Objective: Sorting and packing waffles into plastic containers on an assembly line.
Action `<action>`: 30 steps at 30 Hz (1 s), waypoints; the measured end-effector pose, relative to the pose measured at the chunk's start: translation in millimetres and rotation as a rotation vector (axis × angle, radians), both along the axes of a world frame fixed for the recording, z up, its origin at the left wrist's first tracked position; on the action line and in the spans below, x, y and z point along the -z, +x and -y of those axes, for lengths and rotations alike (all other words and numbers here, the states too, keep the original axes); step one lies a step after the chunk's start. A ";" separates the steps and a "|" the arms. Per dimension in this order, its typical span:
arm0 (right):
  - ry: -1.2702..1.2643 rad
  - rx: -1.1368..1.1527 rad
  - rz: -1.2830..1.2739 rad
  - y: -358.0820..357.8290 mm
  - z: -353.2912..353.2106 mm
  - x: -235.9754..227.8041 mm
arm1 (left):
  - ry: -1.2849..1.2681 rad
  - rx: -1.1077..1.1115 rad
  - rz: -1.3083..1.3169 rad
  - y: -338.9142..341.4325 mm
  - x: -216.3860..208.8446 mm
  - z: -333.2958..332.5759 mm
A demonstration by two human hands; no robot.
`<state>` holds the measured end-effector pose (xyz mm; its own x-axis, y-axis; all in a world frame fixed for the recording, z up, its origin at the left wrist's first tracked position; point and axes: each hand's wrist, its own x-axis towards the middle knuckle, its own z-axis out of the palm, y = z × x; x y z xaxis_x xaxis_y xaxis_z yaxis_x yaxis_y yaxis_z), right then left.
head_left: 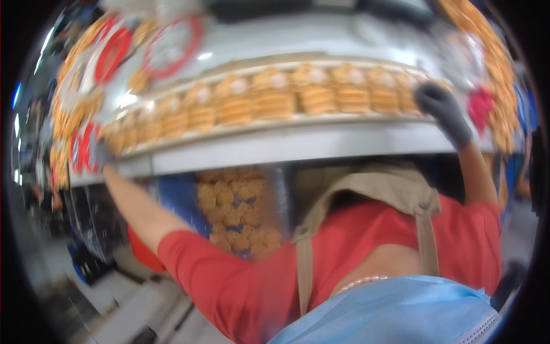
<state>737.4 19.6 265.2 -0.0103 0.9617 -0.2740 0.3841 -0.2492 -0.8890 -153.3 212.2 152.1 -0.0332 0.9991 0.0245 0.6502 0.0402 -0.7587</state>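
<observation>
A long pale board (338,118) spans the bench in front of me. On it stands a row of tan-orange pieces (275,94) with ridged lower parts and rounded tops with a whitish spot. My right hand (444,112), in a dark grey glove, is closed at the board's right end and appears to grip it. At the left end my gloved left hand (104,153) touches or nearly touches the board, beside a red ring-shaped thing (86,146). Motion blur smears its fingers.
Beyond the board lie a red-rimmed clear round thing (172,49) and a red oval thing (113,54). Tan pieces heap along the right edge (498,74), near a bright pink item (480,109). Below the bench a blue-lined bin (177,192) holds more tan pieces.
</observation>
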 end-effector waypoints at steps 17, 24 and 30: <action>0.043 0.060 0.279 60.7 26.5 -12.2 | 0.814 -0.106 1.345 73.5 -19.5 38.2; 0.191 0.207 0.306 137.7 -8.7 1.1 | 1.268 0.299 1.204 226.5 -87.2 53.2; 0.135 0.168 -0.004 127.2 -78.3 11.6 | -0.091 0.379 2.197 502.9 -82.4 23.8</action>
<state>864.5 97.9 253.7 0.1522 0.9780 -0.1425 0.3435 -0.1875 -0.9202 349.6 188.4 234.5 0.2006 0.9596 0.1971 0.1925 -0.2359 0.9525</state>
